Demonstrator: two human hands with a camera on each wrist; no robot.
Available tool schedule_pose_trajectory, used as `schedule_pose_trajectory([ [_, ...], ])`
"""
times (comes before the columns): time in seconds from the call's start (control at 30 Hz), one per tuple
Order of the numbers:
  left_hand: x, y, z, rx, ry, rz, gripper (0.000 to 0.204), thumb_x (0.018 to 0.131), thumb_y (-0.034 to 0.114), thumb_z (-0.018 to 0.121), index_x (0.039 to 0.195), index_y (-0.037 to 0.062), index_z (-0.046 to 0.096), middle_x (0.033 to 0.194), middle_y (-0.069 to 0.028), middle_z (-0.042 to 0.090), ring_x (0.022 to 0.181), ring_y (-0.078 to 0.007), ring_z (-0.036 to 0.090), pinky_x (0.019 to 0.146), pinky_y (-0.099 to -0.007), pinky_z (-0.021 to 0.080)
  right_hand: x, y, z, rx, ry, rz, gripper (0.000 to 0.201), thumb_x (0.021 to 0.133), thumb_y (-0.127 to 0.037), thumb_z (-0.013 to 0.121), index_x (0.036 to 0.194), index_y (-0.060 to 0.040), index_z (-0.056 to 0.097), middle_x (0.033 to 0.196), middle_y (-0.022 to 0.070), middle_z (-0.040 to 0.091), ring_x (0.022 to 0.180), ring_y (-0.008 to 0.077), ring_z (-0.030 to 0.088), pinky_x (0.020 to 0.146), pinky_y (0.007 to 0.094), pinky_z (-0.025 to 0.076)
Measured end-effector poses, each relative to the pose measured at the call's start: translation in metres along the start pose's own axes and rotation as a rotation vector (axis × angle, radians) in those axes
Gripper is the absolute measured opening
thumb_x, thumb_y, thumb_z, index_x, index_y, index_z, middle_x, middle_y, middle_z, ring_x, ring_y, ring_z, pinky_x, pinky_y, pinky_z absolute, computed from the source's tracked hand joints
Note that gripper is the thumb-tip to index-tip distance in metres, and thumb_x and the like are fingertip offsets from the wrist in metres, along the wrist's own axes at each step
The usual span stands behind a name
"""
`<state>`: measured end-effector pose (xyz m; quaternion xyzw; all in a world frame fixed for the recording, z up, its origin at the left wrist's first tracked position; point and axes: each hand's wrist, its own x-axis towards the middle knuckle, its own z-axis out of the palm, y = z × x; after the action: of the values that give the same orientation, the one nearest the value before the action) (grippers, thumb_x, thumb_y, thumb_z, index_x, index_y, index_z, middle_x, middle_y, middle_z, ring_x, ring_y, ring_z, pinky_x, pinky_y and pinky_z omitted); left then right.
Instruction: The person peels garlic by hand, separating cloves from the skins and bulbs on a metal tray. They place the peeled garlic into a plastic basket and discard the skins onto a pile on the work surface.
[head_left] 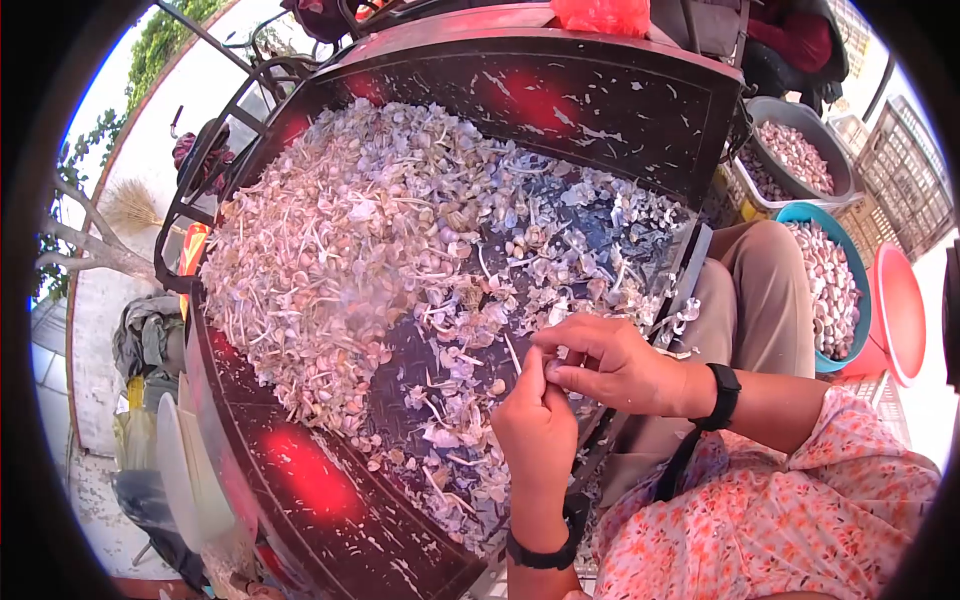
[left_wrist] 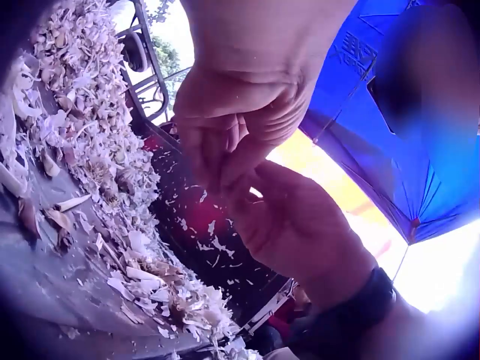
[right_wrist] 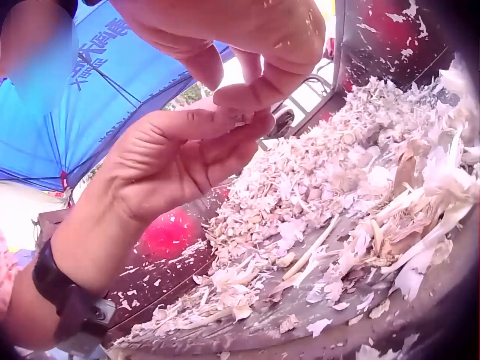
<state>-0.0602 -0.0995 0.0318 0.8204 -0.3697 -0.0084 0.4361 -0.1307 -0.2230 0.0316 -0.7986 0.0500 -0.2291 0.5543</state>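
Both hands meet above the near side of a heap of garlic cloves, skins and stems point(head_left: 330, 230). The left hand point(head_left: 537, 425) point(left_wrist: 240, 97) point(right_wrist: 169, 161) pinches a small garlic piece between thumb and fingers; a thin pale stem point(head_left: 513, 355) sticks up beside them. Against its fingertips, the right hand point(head_left: 625, 370) point(left_wrist: 300, 221) point(right_wrist: 255, 45) has its thumb and fingers bent round the same piece. In the left wrist view a small white bit point(left_wrist: 256, 193) shows between the hands. Fingers hide most of the piece.
A dark metal cart bed with raised walls point(head_left: 640, 120) holds the heap. At the right stand a grey tub point(head_left: 850, 175), a teal basin of cloves point(head_left: 865, 310) and a red basin point(head_left: 903, 315). A blue umbrella point(left_wrist: 375, 127) hangs overhead.
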Motion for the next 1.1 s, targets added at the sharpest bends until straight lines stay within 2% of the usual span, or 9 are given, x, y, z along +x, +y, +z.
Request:
schedule_pose_trajectory([
  [0.07, -0.005, 0.0, 0.002, 0.017, 0.012, 0.032, 0.029, 0.08, 0.0, 0.059, 0.109, 0.0005, 0.061, 0.075, -0.0188, 0.063, 0.059, -0.0166, 0.063, 0.055, -0.026, 0.046, -0.006, 0.007, 0.004, -0.044, 0.055, -0.086, 0.029, 0.082, -0.012, 0.062, 0.109, -0.0005, 0.058, 0.092, 0.0149, 0.061, 0.081, 0.0281, 0.06, 0.072, 0.0345, 0.049],
  [0.13, -0.011, 0.001, 0.003, -0.132, 0.008, -0.104, 0.026, 0.083, -0.003, 0.058, 0.109, -0.0025, 0.061, 0.07, 0.0021, 0.059, 0.062, -0.0027, 0.047, 0.054, -0.0203, 0.04, -0.011, 0.005, 0.006, 0.104, 0.033, 0.107, 0.026, 0.083, -0.013, 0.061, 0.106, -0.0006, 0.06, 0.091, 0.0154, 0.062, 0.081, 0.0296, 0.06, 0.073, 0.0348, 0.048],
  [0.2, -0.016, 0.009, -0.003, -0.222, 0.014, -0.226, 0.022, 0.082, -0.002, 0.06, 0.104, -0.0023, 0.064, 0.067, 0.0028, 0.055, 0.062, -0.0028, 0.045, 0.054, -0.0197, 0.039, -0.014, 0.006, 0.007, 0.166, 0.049, 0.132, 0.024, 0.084, -0.015, 0.06, 0.103, -0.001, 0.061, 0.088, 0.0155, 0.062, 0.08, 0.0295, 0.06, 0.072, 0.0353, 0.048],
  [0.33, -0.024, 0.005, -0.014, -0.244, 0.023, -0.238, 0.017, 0.082, -0.001, 0.062, 0.097, -0.0022, 0.067, 0.067, 0.0015, 0.058, 0.06, -0.0029, 0.047, 0.053, -0.0189, 0.038, -0.016, 0.01, 0.004, 0.025, -0.059, -0.014, 0.023, 0.084, -0.017, 0.061, 0.101, -0.0013, 0.062, 0.084, 0.0152, 0.062, 0.074, 0.0286, 0.06, 0.066, 0.035, 0.047],
  [0.43, -0.029, 0.004, -0.024, -0.094, -0.024, -0.192, 0.017, 0.082, 0.001, 0.063, 0.098, -0.0024, 0.067, 0.069, -0.0003, 0.061, 0.062, -0.0034, 0.049, 0.055, -0.0197, 0.04, -0.011, -0.004, -0.007, 0.045, -0.311, 0.148, 0.029, 0.088, -0.015, 0.059, 0.113, 0.0004, 0.058, 0.083, 0.0056, 0.063, 0.065, 0.01, 0.06, 0.058, 0.0229, 0.05],
  [0.6, -0.037, 0.009, -0.036, -0.484, 0.226, -0.132, 0.019, 0.083, 0.002, 0.061, 0.099, -0.007, 0.064, 0.079, -0.0145, 0.068, 0.071, -0.0166, 0.064, 0.069, -0.027, 0.05, -0.014, -0.03, -0.015, 0.658, -0.396, 0.418, 0.028, 0.089, -0.018, 0.059, 0.111, -0.0014, 0.059, 0.069, 0.0013, 0.06, 0.057, 0.0053, 0.057, 0.05, 0.0201, 0.045],
  [0.7, -0.054, -0.003, -0.039, -0.594, 0.228, -0.2, 0.018, 0.085, 0.001, 0.058, 0.1, -0.0082, 0.063, 0.086, -0.0159, 0.067, 0.079, -0.0196, 0.065, 0.077, -0.0301, 0.051, -0.022, -0.059, -0.013, 0.455, -0.311, -0.308, 0.025, 0.088, -0.009, 0.057, 0.112, -0.0016, 0.058, 0.081, 0.0096, 0.059, 0.066, 0.0196, 0.06, 0.054, 0.0261, 0.046],
  [0.77, -0.061, -0.005, -0.037, -0.604, 0.216, -0.223, 0.017, 0.085, 0.0, 0.057, 0.099, -0.0082, 0.064, 0.086, -0.0158, 0.067, 0.079, -0.0189, 0.065, 0.076, -0.029, 0.051, -0.032, -0.092, -0.028, 0.368, -0.529, -0.392, 0.031, 0.087, -0.008, 0.059, 0.113, 0.0073, 0.055, 0.093, 0.0148, 0.063, 0.076, 0.0241, 0.063, 0.062, 0.0291, 0.051],
  [1.1, -0.091, -0.019, -0.026, -0.455, 0.016, -0.315, 0.016, 0.085, -0.001, 0.057, 0.098, -0.0067, 0.065, 0.085, -0.0134, 0.068, 0.079, -0.0161, 0.065, 0.076, -0.0275, 0.051, -0.036, -0.131, -0.03, 0.229, -0.368, -0.788, 0.024, 0.075, -0.007, 0.056, 0.093, 0.0071, 0.063, 0.079, 0.0141, 0.062, 0.053, 0.0136, 0.058, 0.038, 0.0195, 0.04],
])
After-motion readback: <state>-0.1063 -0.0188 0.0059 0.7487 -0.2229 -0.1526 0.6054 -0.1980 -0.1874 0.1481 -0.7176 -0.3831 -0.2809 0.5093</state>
